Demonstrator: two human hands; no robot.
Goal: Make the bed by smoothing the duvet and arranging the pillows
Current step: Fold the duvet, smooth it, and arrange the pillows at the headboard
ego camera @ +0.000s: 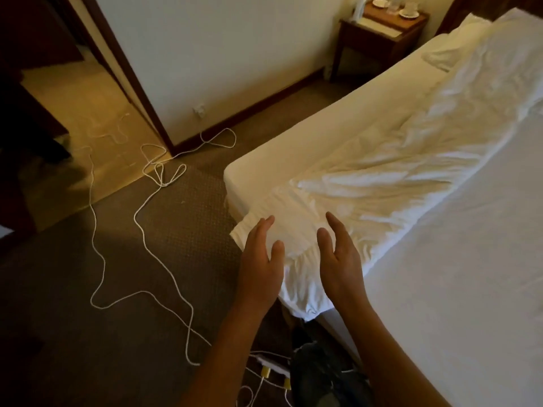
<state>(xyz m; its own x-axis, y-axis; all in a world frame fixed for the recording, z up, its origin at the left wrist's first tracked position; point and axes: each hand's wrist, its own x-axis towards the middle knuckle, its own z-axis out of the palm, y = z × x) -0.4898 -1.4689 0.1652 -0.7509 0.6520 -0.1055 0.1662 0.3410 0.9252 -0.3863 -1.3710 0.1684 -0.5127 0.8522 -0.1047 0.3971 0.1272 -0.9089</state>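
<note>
Both hands poised over the duvet's foot corner, nothing gripped.

Left hand [260, 259] and right hand [338, 257] are held apart, fingers straight, over the crumpled white cotton duvet [396, 160], bunched from 6 toward 1 o'clock on the white mattress [458, 274]. Corners should be pinched, then pulled flat. White pillow [452, 48] lies at 1 o'clock.

Hotel-style bedroom, white-sheeted bed [484, 259], rumpled duvet [396, 148], wooden nightstand [379, 39] holding cups; carpeted floor [73, 333]
</note>
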